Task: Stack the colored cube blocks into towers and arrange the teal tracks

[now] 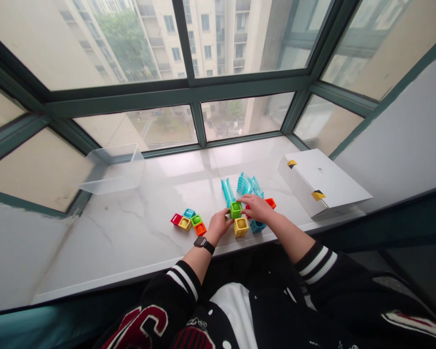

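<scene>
My left hand [218,225] and my right hand [256,207] both pinch a green cube block [236,209] from either side, just above a yellow cube block [241,227] on the white marble sill [138,228]. Under my right hand lie a blue block [257,226] and an orange block [271,202]. Translucent teal track pieces [240,186] lie just behind the hands. A black watch [204,244] is on my left wrist.
Left of my hands sits a cluster of small cube blocks [189,222] in red, yellow, blue, green and orange. A clear plastic bin [112,168] stands at the back left. A white cardboard box [321,182] lies at the right. Windows run behind the sill.
</scene>
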`<state>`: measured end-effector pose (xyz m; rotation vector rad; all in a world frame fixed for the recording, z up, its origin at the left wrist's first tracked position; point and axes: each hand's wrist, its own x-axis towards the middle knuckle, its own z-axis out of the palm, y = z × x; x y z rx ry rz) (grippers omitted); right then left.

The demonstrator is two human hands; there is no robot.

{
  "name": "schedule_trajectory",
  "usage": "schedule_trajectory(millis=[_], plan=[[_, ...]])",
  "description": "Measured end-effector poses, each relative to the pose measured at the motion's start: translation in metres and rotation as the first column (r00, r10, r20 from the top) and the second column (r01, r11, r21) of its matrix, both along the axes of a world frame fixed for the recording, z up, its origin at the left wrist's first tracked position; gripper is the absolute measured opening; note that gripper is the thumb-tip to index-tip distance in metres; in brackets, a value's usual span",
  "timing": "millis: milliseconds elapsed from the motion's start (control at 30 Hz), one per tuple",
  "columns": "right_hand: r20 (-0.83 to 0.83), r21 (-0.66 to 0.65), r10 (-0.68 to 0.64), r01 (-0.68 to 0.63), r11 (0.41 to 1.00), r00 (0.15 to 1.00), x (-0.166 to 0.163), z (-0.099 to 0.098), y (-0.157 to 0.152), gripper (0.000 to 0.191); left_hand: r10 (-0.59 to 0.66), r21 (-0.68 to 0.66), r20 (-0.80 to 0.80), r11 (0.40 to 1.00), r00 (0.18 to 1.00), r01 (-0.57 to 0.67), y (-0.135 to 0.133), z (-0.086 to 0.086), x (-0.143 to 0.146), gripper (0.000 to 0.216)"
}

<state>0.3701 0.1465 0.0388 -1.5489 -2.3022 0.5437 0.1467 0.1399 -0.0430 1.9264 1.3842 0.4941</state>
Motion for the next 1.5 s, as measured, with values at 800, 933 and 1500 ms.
schedule_trajectory(millis=[800,933,1500], plan=[[-0.018,0.002,0.007,-0.007,1.0,1.0,0.007,-0.012,0.001,0.049,0.285,0.025,0.312,0.951,0.906,-0.308,-0.033,0.04,-0.112,0.035],[-0.027,0.007,0.01,-0.01,1.0,1.0,0.007,-0.011,0.001,0.049,0.396,0.021,0.297,0.907,0.869,-0.421,-0.063,0.035,-0.15,0.034],[-0.181,0.174,-0.055,0.087,0.981,0.982,0.018,0.03,-0.033,0.04,0.506,0.049,0.182,0.852,0.843,-0.522,-0.098,0.005,-0.19,0.04]])
